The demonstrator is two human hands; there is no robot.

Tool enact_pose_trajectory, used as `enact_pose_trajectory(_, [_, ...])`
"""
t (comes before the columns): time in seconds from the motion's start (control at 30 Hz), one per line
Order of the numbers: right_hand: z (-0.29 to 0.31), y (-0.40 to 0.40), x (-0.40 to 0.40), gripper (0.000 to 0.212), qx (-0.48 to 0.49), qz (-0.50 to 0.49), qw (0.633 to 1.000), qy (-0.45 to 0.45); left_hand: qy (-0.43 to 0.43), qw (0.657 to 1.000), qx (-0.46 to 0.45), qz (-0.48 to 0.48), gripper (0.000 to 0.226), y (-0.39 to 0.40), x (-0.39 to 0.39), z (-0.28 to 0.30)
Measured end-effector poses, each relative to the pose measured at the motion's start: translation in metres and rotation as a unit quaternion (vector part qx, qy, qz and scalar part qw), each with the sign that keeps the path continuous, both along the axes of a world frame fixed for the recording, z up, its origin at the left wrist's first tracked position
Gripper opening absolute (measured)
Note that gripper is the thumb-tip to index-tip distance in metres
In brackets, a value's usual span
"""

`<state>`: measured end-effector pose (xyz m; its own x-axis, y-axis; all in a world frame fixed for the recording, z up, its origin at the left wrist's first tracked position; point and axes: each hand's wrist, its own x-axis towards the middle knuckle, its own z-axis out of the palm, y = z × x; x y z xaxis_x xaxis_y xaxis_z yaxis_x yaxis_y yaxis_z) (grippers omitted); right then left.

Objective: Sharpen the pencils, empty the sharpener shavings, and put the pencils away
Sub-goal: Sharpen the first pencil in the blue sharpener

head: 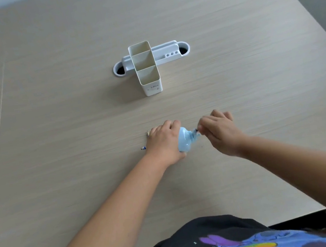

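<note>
A light blue pencil sharpener [185,139] lies tilted on the wooden table [72,115]. My left hand [164,142] wraps around its left side and holds it. My right hand [219,131] pinches a dark pencil [196,130] at the sharpener's right end; only a short stub shows between fingers and sharpener. Two pencil ends [143,148] stick out from under my left hand at its left side. A white pencil holder [146,68] with three empty compartments stands upright farther back on the table.
Behind the holder a white oval cable grommet [171,55] is set into the table. The table's right edge runs diagonally at the right, and its front edge lies near my body.
</note>
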<state>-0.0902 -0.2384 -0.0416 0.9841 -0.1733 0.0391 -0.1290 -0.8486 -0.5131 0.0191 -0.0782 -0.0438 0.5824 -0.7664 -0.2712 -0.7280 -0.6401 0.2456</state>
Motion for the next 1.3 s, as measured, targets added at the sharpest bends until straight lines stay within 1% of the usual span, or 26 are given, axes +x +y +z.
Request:
enact_pose_trajectory(0.03, [-0.006, -0.003, 0.011, 0.028, 0.007, -0.023, 1.000, 0.007, -0.006, 1.000, -0.001, -0.008, 0.069, 0.000, 0.000, -0.001])
enact_pose_trajectory(0.1, [-0.024, -0.007, 0.022, 0.027, -0.018, -0.042, 0.997, 0.070, -0.010, 1.000, -0.010, -0.016, 0.066, 0.002, -0.002, -0.002])
enact_pose_trajectory(0.2, [-0.045, -0.001, 0.011, 0.031, -0.077, 0.008, 0.982, 0.170, -0.010, 1.000, -0.023, 0.008, 0.063, 0.003, -0.003, -0.005])
enact_pose_trajectory(0.23, [-0.050, 0.003, 0.001, 0.027, -0.107, 0.038, 0.978, 0.178, -0.013, 0.999, -0.025, 0.015, 0.062, 0.003, -0.003, -0.005])
enact_pose_trajectory(0.3, [-0.046, 0.013, -0.027, 0.005, -0.157, 0.097, 0.975, 0.123, -0.010, 0.999, -0.024, 0.021, 0.062, 0.002, -0.004, -0.007])
enact_pose_trajectory(0.33, [-0.036, 0.017, -0.038, 0.004, -0.150, 0.110, 0.979, 0.086, -0.010, 1.000, -0.022, 0.020, 0.062, 0.001, -0.004, -0.008])
enact_pose_trajectory(0.37, [-0.025, 0.015, -0.041, 0.008, -0.133, 0.112, 0.983, 0.053, -0.015, 1.000, -0.020, 0.016, 0.064, 0.001, -0.005, -0.008])
enact_pose_trajectory(0.47, [-0.002, 0.000, -0.009, 0.016, -0.093, 0.040, 0.995, -0.016, -0.020, 1.000, -0.003, -0.002, 0.068, 0.001, -0.004, -0.005])
enact_pose_trajectory(0.5, [-0.003, -0.005, 0.005, 0.017, -0.087, 0.010, 0.996, -0.009, -0.021, 1.000, -0.002, -0.005, 0.069, 0.001, -0.004, -0.005])
enact_pose_trajectory(0.57, [-0.017, -0.008, 0.026, 0.016, -0.095, -0.019, 0.994, 0.057, -0.023, 1.000, -0.008, -0.004, 0.068, 0.001, -0.004, -0.004])
enact_pose_trajectory(0.63, [-0.035, -0.003, 0.025, 0.014, -0.132, -0.007, 0.982, 0.133, -0.017, 1.000, -0.020, 0.007, 0.065, 0.002, -0.004, -0.004])
enact_pose_trajectory(0.7, [-0.045, 0.009, 0.002, 0.009, -0.176, 0.038, 0.969, 0.171, -0.013, 0.999, -0.032, 0.019, 0.064, 0.002, -0.005, -0.005])
enact_pose_trajectory(0.77, [-0.040, 0.022, -0.030, 0.010, -0.187, 0.077, 0.973, 0.115, -0.011, 0.999, -0.031, 0.022, 0.063, 0.001, -0.005, -0.005])
enact_pose_trajectory(0.83, [-0.023, 0.021, -0.041, 0.004, -0.168, 0.087, 0.981, 0.037, -0.012, 0.999, -0.027, 0.013, 0.064, 0.001, -0.004, -0.005])
enact_pose_trajectory(0.9, [-0.003, 0.007, -0.022, 0.016, -0.159, 0.052, 0.986, -0.006, -0.012, 1.000, -0.020, 0.001, 0.067, 0.001, -0.003, -0.003])
enact_pose_trajectory(0.93, [0.002, 0.001, -0.007, 0.024, -0.154, 0.028, 0.988, -0.012, -0.012, 1.000, -0.018, 0.000, 0.068, 0.001, -0.003, -0.003])
enact_pose_trajectory(0.97, [0.002, -0.004, 0.006, 0.031, -0.146, 0.010, 0.989, 0.001, -0.012, 1.000, -0.019, 0.002, 0.068, 0.001, -0.003, -0.003])
enact_pose_trajectory(1.03, [-0.009, -0.008, 0.025, 0.046, -0.148, 0.000, 0.987, 0.062, -0.013, 1.000, -0.024, 0.005, 0.068, 0.001, -0.003, -0.003])
enact_pose_trajectory(1.07, [-0.016, -0.007, 0.028, 0.051, -0.162, 0.006, 0.981, 0.107, -0.012, 1.000, -0.027, 0.007, 0.068, 0.001, -0.003, -0.004])
enact_pose_trajectory(1.1, [-0.024, -0.006, 0.027, 0.051, -0.176, 0.022, 0.973, 0.150, -0.010, 0.999, -0.031, 0.011, 0.068, 0.001, -0.004, -0.004])
enact_pose_trajectory(1.13, [-0.031, -0.004, 0.022, 0.044, -0.192, 0.042, 0.963, 0.185, -0.010, 0.999, -0.035, 0.016, 0.067, 0.001, -0.004, -0.005])
enact_pose_trajectory(1.17, [-0.037, -0.001, 0.014, 0.030, -0.215, 0.065, 0.955, 0.193, -0.012, 0.999, -0.038, 0.020, 0.067, 0.001, -0.004, -0.005])
enact_pose_trajectory(1.2, [-0.040, 0.003, 0.004, 0.017, -0.242, 0.091, 0.949, 0.181, -0.014, 0.999, -0.040, 0.022, 0.068, 0.002, -0.005, -0.006])
enact_pose_trajectory(1.23, [-0.043, 0.007, -0.007, 0.009, -0.265, 0.104, 0.946, 0.155, -0.014, 0.999, -0.042, 0.024, 0.067, 0.002, -0.004, -0.006])
enact_pose_trajectory(1.27, [-0.045, 0.011, -0.019, 0.005, -0.271, 0.109, 0.948, 0.129, -0.013, 0.999, -0.044, 0.026, 0.067, 0.002, -0.004, -0.007])
enact_pose_trajectory(1.3, [-0.047, 0.013, -0.026, 0.008, -0.269, 0.106, 0.952, 0.100, -0.014, 0.998, -0.046, 0.027, 0.066, 0.002, -0.004, -0.008])
